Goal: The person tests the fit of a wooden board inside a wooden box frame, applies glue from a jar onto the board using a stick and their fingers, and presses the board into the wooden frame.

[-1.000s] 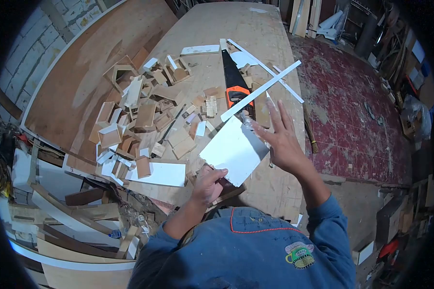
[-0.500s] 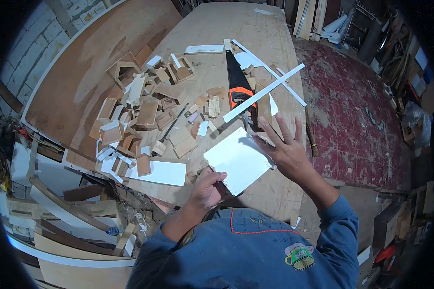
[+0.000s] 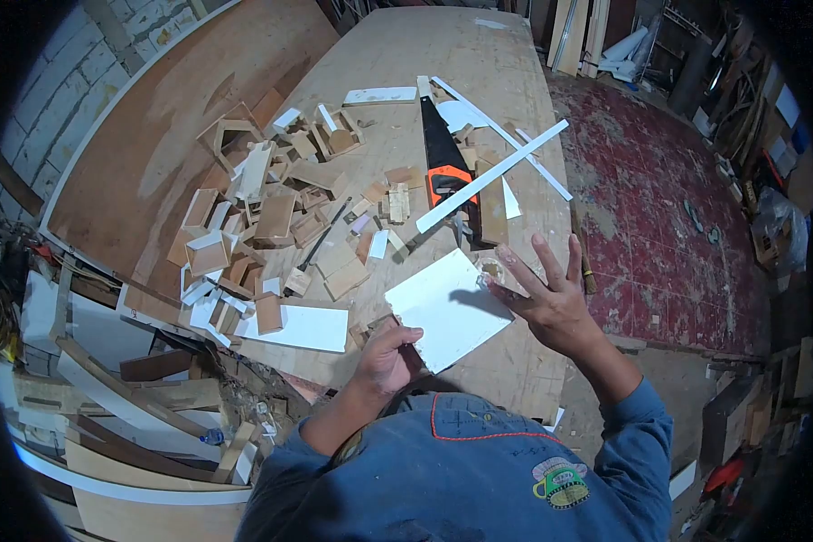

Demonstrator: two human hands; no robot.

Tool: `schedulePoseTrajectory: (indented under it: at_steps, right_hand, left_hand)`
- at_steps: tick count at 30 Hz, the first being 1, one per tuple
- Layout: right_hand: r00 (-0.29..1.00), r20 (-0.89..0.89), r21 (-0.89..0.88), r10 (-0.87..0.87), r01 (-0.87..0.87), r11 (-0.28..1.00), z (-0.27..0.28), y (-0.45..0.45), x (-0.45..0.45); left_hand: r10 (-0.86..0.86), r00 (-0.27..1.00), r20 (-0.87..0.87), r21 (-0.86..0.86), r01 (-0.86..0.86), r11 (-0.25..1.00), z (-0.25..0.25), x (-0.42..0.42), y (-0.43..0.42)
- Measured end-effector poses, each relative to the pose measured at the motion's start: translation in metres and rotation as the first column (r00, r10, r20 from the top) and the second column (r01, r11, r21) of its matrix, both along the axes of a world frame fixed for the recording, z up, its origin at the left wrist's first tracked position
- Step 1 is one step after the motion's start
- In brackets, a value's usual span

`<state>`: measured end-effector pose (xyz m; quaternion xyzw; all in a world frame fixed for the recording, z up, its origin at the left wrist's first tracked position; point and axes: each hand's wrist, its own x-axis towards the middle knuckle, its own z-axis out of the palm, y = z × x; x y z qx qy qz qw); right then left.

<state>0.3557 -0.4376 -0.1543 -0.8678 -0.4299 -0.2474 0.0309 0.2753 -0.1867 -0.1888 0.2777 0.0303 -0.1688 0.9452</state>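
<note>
A square white board (image 3: 447, 312) with rough edges is tilted in front of my body at the near end of the workbench. My left hand (image 3: 390, 359) grips its left corner, thumb on top and the fingers hidden beneath. Spread fingers mark my right hand (image 3: 556, 303), which is open at the board's right edge and casts a shadow on it. Whether that hand touches the edge I cannot tell. Just beyond the board lies a handsaw (image 3: 443, 149) with a black blade and orange-black handle. A white strip (image 3: 492, 176) lies across the saw's handle.
Many wood offcuts and small box-like pieces (image 3: 275, 212) are heaped on the bench's left side. A flat white panel (image 3: 307, 327) lies at the near left. Another thin white strip (image 3: 488, 117) crosses the right side of the workbench (image 3: 406, 45). A brush (image 3: 588, 275) is by its right edge.
The white board has shifted slightly toward me and to the right, with my left hand still on it. My right hand has moved slightly right and down, fingers still spread.
</note>
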Motion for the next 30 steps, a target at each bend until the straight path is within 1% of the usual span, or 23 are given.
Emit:
schedulePoseTrajectory:
  at_steps: [3,5,7,11,12,13,14,15,16,17,18,19,20,22,24,26,27,30]
  right_hand:
    - [0.999,0.053,-0.002,0.006,-0.005,1.000,0.000,-0.002,-0.002]
    - [0.997,0.083,-0.003,0.006,-0.006,1.000,0.001,-0.003,-0.004]
    - [0.992,0.116,0.045,0.042,-0.047,0.998,0.002,-0.004,-0.005]
    - [0.990,0.121,0.071,0.072,-0.081,0.994,0.002,-0.009,-0.007]
    - [0.985,0.140,0.108,0.102,-0.118,0.987,0.002,-0.011,-0.008]
    - [0.978,0.159,0.143,0.132,-0.155,0.977,0.002,-0.011,-0.008]
    - [0.979,0.159,0.144,0.131,-0.154,0.978,0.003,-0.012,-0.008]
    - [0.983,0.102,0.220,0.150,-0.170,0.961,0.004,-0.013,-0.009]
    - [0.984,0.047,0.296,0.173,-0.179,0.938,0.004,-0.013,-0.009]
    - [0.984,0.046,0.297,0.170,-0.176,0.939,0.004,-0.013,-0.008]
    - [0.989,-0.026,0.408,0.146,-0.122,0.905,0.003,-0.012,-0.006]
    - [0.987,-0.099,0.509,0.130,-0.061,0.858,0.002,-0.011,-0.005]
    - [0.980,-0.164,0.524,0.114,-0.011,0.851,0.005,-0.011,-0.005]
    - [0.975,-0.188,0.517,0.117,-0.003,0.856,0.014,-0.003,-0.006]
    - [0.970,-0.213,0.512,0.118,0.008,0.859,0.014,0.003,-0.007]
    - [0.979,-0.173,0.389,0.107,-0.032,0.921,0.010,0.006,-0.006]
    - [0.980,-0.170,0.391,0.107,-0.033,0.920,0.010,0.006,-0.007]
    - [0.971,-0.206,0.391,0.118,-0.029,0.920,0.010,0.007,-0.009]
  left_hand:
    - [-0.008,1.000,0.026,-0.035,0.009,0.999,0.003,0.000,-0.002]
    - [-0.010,1.000,0.010,-0.038,0.010,0.999,0.002,-0.001,-0.002]
    - [-0.011,1.000,-0.007,-0.040,0.011,0.999,0.002,-0.001,-0.002]
    - [0.003,1.000,-0.007,-0.058,-0.003,0.998,-0.001,0.001,-0.003]
    - [-0.001,1.000,-0.006,-0.062,0.000,0.998,-0.002,0.001,-0.002]
    - [-0.002,1.000,-0.006,-0.061,0.001,0.998,-0.001,0.002,-0.001]
    - [0.032,0.999,0.026,0.006,-0.032,0.999,0.002,0.002,0.000]
    - [0.063,0.996,0.060,0.073,-0.067,0.995,0.004,0.001,0.001]
    - [0.060,0.996,0.059,0.074,-0.064,0.995,0.007,0.001,0.002]
    - [0.072,0.992,0.100,0.112,-0.083,0.990,0.010,0.000,0.002]
    - [0.082,0.986,0.142,0.149,-0.103,0.983,0.012,0.000,0.002]
    - [0.079,0.987,0.143,0.149,-0.101,0.984,0.011,0.000,0.003]
    - [0.081,0.987,0.142,0.172,-0.105,0.979,0.011,0.000,0.004]
    - [0.081,0.987,0.141,0.196,-0.109,0.975,0.010,0.000,0.007]
    - [0.067,0.992,0.108,0.258,-0.093,0.962,0.007,-0.001,0.009]
    - [0.070,0.991,0.113,0.275,-0.099,0.956,0.011,-0.002,0.007]
    - [0.078,0.990,0.119,0.288,-0.110,0.951,0.014,-0.003,0.006]
    - [0.081,0.990,0.117,0.243,-0.108,0.964,0.018,-0.004,0.006]
